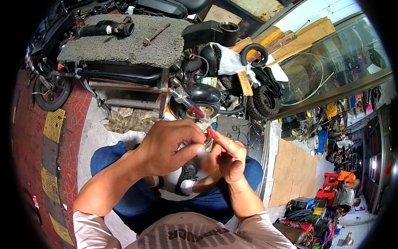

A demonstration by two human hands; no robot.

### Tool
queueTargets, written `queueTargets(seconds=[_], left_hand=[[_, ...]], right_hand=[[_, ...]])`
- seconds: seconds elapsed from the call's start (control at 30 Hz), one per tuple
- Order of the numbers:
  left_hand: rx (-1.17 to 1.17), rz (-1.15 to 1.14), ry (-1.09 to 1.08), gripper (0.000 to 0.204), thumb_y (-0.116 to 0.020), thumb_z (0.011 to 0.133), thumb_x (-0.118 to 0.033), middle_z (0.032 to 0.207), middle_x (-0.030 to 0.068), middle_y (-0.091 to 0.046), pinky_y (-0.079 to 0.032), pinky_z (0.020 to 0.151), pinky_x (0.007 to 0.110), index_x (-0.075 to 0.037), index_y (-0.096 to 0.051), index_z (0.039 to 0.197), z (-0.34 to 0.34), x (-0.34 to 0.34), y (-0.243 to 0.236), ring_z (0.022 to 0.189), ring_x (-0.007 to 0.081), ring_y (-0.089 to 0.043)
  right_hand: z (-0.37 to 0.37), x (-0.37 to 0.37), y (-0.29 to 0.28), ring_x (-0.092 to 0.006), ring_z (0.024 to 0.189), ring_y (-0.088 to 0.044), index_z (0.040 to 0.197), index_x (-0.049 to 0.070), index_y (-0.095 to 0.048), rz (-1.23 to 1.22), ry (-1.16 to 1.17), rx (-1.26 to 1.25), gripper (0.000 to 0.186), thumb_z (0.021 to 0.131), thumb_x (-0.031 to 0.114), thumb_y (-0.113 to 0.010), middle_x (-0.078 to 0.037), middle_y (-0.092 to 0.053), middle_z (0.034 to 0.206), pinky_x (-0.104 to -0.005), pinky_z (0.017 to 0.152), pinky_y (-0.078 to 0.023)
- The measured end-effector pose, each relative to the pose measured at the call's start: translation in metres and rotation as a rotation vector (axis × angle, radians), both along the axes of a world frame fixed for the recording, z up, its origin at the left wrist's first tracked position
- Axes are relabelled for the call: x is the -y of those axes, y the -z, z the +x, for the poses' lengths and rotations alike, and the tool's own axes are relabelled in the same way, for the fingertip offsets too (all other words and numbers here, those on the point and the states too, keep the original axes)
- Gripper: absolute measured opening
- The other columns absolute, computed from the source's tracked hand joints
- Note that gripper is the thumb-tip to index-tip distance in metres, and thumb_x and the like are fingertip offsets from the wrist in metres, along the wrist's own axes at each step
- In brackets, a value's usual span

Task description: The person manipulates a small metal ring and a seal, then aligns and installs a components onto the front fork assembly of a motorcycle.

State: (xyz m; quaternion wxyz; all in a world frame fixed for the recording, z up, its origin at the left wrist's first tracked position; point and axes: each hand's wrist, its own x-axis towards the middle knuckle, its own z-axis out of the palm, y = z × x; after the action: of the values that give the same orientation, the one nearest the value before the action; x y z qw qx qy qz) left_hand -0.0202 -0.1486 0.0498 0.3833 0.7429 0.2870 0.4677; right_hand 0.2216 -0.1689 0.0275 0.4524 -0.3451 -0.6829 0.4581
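My left hand (172, 143) is closed in a pinch, thumb against fingers, on a small metal ring (208, 142) that is mostly hidden between my hands. Close beside it, my right hand (231, 159) has its index finger stretched toward the ring, the other fingers loosely bent. A thick smear of red grease (212, 133) coats that fingertip, at or very near the ring. Just beyond the hands, a shock absorber with a red spring (194, 108) leans by a black scooter wheel and fender (205, 93).
A mat-covered bench (161, 43) ahead carries a black tubular part (95, 30) and a rusty bolt (156, 34). A brown rag (130, 119) lies below it. Tires (264, 103), wooden boards (306, 35) and a glass panel (327, 79) stand to the right. Cardboard (292, 172) covers some floor.
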Motion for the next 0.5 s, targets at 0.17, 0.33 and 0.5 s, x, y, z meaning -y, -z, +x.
queueTargets(seconds=[0.17, 0.33, 0.5], left_hand=[[0.023, -0.037, 0.013, 0.014, -0.076, 0.092, -0.012, 0.098, 0.0088, -0.074, -0.044, 0.057, 0.027, 0.000, -0.073, 0.099, -0.001, 0.000, 0.000, 0.066, 0.0099, -0.057], [0.026, -0.113, 0.007, 0.015, -0.077, 0.092, -0.013, 0.097, 0.0078, -0.075, -0.040, 0.054, 0.025, 0.000, -0.073, 0.098, 0.000, 0.000, -0.001, 0.060, 0.0076, -0.050], [0.010, -0.108, -0.038, 0.012, -0.076, 0.089, -0.008, 0.097, 0.0076, -0.074, -0.040, 0.054, 0.025, 0.000, -0.072, 0.097, -0.001, 0.001, -0.001, 0.060, 0.0077, -0.050]], right_hand=[[0.000, -0.005, -0.005, -0.0090, 0.053, -0.053, 0.134, -0.005, -0.068, 0.270, 0.051, 0.192, 0.104, 0.091, 0.087, -0.044, 0.001, -0.061, 0.063, -0.0258, 0.050, -0.038], [0.007, -0.013, -0.004, -0.0116, 0.051, -0.049, 0.133, -0.003, -0.069, 0.558, 0.042, 0.277, 0.088, 0.091, 0.074, -0.062, 0.002, -0.053, 0.059, -0.0279, 0.048, -0.038], [0.007, -0.002, -0.014, -0.0107, 0.052, -0.051, 0.113, -0.004, -0.075, 0.388, 0.119, 0.303, 0.068, 0.100, 0.061, -0.059, -0.001, -0.058, 0.062, -0.0272, 0.047, -0.036]])
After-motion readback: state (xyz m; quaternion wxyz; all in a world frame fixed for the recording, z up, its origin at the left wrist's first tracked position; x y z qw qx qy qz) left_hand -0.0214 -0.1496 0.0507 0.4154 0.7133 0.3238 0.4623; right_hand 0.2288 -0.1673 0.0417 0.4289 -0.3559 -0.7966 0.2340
